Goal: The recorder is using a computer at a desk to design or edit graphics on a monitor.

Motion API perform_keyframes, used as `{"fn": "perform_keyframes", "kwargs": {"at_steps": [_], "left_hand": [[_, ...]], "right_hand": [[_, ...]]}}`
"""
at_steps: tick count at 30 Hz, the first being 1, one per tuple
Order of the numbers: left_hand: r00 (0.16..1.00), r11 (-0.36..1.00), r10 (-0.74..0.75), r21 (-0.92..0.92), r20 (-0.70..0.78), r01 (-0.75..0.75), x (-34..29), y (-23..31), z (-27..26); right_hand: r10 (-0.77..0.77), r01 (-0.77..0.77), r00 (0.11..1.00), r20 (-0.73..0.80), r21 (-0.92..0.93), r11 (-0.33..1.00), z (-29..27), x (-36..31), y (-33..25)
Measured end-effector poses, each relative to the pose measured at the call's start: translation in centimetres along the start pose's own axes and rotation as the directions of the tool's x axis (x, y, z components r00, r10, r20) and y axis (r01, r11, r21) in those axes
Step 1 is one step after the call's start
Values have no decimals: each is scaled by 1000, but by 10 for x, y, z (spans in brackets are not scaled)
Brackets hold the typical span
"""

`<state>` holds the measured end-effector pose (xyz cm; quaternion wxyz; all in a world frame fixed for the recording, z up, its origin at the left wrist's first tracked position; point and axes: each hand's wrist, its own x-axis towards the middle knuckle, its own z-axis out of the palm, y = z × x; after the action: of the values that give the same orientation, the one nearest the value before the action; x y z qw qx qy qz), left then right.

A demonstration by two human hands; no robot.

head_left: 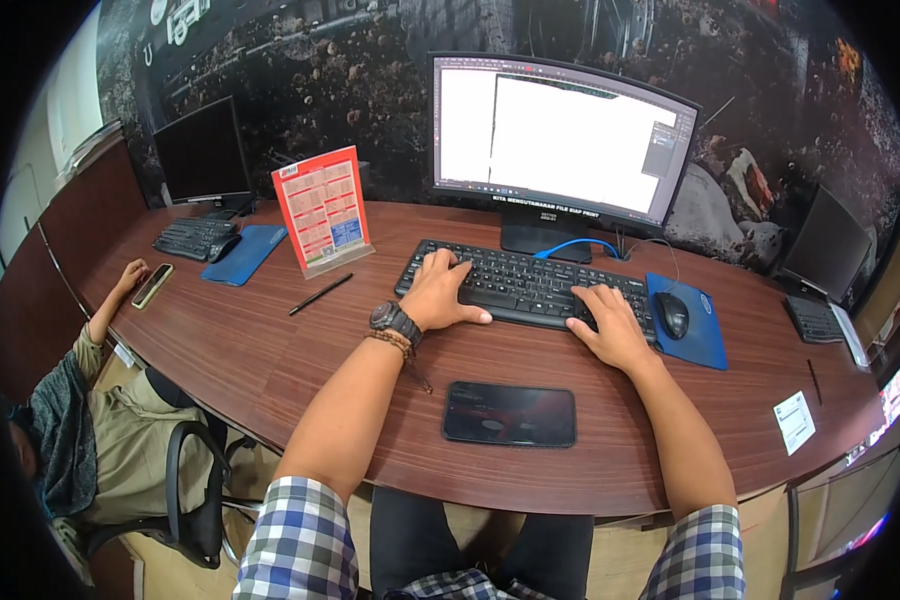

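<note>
Both my hands rest on a black keyboard [515, 280] that lies on the brown wooden desk. My left hand [438, 292] is over its left end, fingers spread on the keys and thumb stretched along the front edge; a dark watch and a beaded bracelet circle that wrist. Toward the right end, my right hand [610, 325] lies with its fingers apart on the keys, holding nothing. Behind the keyboard stands a lit monitor [570, 135] showing a mostly white window. A dark phone [510, 413] lies face up between my forearms.
A black mouse [672, 315] sits on a blue mouse pad [708, 335] at right. A red-and-white card stand [322, 210] and a black pen [320, 294] are at left. Farther left, a seated person's hand [133, 274] touches a phone [152, 286]. A paper slip [794, 422] lies far right.
</note>
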<state>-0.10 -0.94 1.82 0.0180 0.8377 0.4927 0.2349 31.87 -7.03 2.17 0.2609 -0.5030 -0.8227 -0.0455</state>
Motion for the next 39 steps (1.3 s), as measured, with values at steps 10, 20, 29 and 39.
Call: {"fn": "perform_keyframes", "kwargs": {"at_steps": [10,20,29,39], "left_hand": [[1000,1000,7,-23,-15,-7,0,-5,5],[999,997,50,-58,-12,-50,3,-7,6],[999,993,13,-116,-33,-16,2,-5,1],[985,978,-161,127,-56,167,-5,7,-5]], "right_hand": [[-4,4,999,50,6,1000,1,-3,0],[2,-3,999,46,25,1000,0,-2,-2],[34,-36,999,37,44,998,0,-2,-6],[40,-41,999,11,37,998,7,-3,-6]]}}
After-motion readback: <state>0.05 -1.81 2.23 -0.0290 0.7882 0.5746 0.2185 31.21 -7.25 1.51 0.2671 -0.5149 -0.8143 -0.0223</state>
